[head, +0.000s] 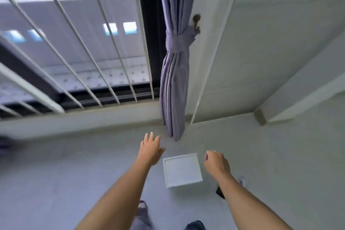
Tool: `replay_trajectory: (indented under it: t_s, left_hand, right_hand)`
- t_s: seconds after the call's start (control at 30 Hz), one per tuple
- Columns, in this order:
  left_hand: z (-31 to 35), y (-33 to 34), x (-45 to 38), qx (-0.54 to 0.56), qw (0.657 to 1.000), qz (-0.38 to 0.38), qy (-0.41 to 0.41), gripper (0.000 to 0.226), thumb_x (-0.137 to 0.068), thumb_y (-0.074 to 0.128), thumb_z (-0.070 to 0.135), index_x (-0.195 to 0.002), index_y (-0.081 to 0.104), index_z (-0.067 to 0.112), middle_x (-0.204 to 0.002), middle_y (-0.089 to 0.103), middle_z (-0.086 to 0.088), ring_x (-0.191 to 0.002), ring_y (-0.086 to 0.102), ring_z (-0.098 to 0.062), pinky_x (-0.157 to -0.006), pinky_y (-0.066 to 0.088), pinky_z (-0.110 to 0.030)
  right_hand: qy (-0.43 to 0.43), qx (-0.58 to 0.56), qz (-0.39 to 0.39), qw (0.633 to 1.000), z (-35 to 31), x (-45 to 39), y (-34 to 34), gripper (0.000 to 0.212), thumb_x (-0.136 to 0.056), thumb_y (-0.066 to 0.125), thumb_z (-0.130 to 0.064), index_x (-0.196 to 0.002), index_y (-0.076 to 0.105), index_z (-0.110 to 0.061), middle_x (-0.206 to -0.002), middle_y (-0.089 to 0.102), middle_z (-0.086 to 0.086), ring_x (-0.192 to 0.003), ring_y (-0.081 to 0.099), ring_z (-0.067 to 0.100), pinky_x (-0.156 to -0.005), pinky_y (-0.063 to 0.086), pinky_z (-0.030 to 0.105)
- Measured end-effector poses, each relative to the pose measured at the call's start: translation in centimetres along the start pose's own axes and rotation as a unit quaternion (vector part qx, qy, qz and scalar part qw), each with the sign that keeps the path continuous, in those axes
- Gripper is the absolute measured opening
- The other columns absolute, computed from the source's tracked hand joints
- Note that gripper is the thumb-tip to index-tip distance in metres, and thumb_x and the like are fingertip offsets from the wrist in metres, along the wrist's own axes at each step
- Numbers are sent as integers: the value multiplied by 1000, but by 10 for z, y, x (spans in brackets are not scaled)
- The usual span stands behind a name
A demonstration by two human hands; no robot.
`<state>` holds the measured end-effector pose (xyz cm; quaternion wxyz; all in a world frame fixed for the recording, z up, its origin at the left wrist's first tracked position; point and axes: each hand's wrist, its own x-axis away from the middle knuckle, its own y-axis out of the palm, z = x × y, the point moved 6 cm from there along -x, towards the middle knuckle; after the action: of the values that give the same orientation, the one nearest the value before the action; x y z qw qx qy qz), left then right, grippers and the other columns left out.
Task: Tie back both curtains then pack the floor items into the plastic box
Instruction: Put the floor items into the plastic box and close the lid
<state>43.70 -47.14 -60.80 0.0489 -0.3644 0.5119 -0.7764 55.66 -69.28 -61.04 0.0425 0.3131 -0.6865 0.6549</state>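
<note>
Soft, even daylight is admitted through the window bars [78,46], to the left of the tied curtain [174,73]. No hard shadows or glare are seen. The whole picture is slightly smeared by motion, strongest far left of the curtain. Straight lines are bent outward by the wide-angle lens toward the edges.

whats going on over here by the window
A person is standing by a barred window, looking down at the floor. The purple curtain in view is already gathered and held by a tie hooked to the wall. Both hands are empty: the left hand is spread open and the right hand is loosely curled, both hovering above a white square lid or box on the floor. A small dark item lies partly hidden under the right forearm. The picture is blurred.
</note>
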Motion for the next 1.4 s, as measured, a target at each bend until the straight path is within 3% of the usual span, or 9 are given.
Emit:
replay_trajectory:
  t_s: [0.33,0.43,0.57,0.8,0.87,0.97,1.07,1.2,1.4]
  left_hand:
    - [-14,218,-95,4,999,13,-41,63,-100,32,45,-152,13,13,-160,2,-13,-147,1,-31,-119,12,-44]
    - [-23,299,-144,14,998,58,-31,64,-101,29,43,-152,7,11,-160,-2,-12,-147,-2,-29,-119,7,-44]
    - [-52,405,-207,37,994,96,-39,66,-101,22,45,-152,0,9,-160,-5,-10,-148,-4,-26,-120,4,-43]
    - [-109,529,-271,253,949,180,-63,71,-99,29,49,-151,8,6,-160,7,-11,-147,7,-25,-120,10,-41]
    - [-112,546,-273,316,927,198,-49,62,-99,29,47,-149,17,12,-155,24,-8,-142,26,-26,-116,25,-45]
    - [-107,551,-270,361,898,250,-31,42,-102,30,29,-142,29,19,-134,49,0,-116,50,-20,-94,39,-31]
    - [-101,551,-266,363,886,287,-34,31,-100,30,17,-130,37,17,-115,54,-3,-95,51,-19,-78,33,-26]
    - [-96,550,-262,371,876,306,-29,34,-100,28,14,-134,36,17,-120,50,3,-107,48,-17,-89,33,-29]
    - [-111,505,-241,389,847,363,-23,40,-103,29,16,-142,32,22,-116,53,1,-98,51,-19,-72,29,-19]
  right_hand:
    - [-96,31,4,995,56,-129,182,22,-90,41,-7,-100,60,-11,-110,62,8,-101,55,29,-73,40,33]
    - [-165,57,23,984,73,-183,263,27,-93,45,-18,-116,55,-7,-125,57,11,-116,51,29,-89,41,34]
    - [-215,58,27,974,100,-252,364,63,-98,42,-38,-150,22,-8,-158,22,11,-145,21,23,-116,19,35]
    - [-162,-143,84,973,135,-319,480,76,-97,44,-46,-153,7,-9,-160,12,9,-145,20,24,-114,22,33]
    - [-141,-190,95,967,142,-324,498,69,-97,44,-45,-152,17,-13,-154,31,11,-136,38,32,-107,34,38]
    - [-134,-246,113,953,148,-326,508,52,-99,41,-39,-147,30,-20,-136,54,12,-118,54,36,-94,44,40]
    - [-130,-228,118,958,150,-324,509,45,-102,34,-30,-146,31,-19,-131,57,17,-114,55,39,-87,42,38]
    - [-133,-225,150,953,151,-319,506,39,-103,33,-27,-141,36,-18,-137,51,19,-124,45,48,-100,40,48]
    - [-204,-281,219,912,109,-288,450,31,-102,37,-20,-130,49,-15,-115,62,14,-97,56,30,-73,32,29]
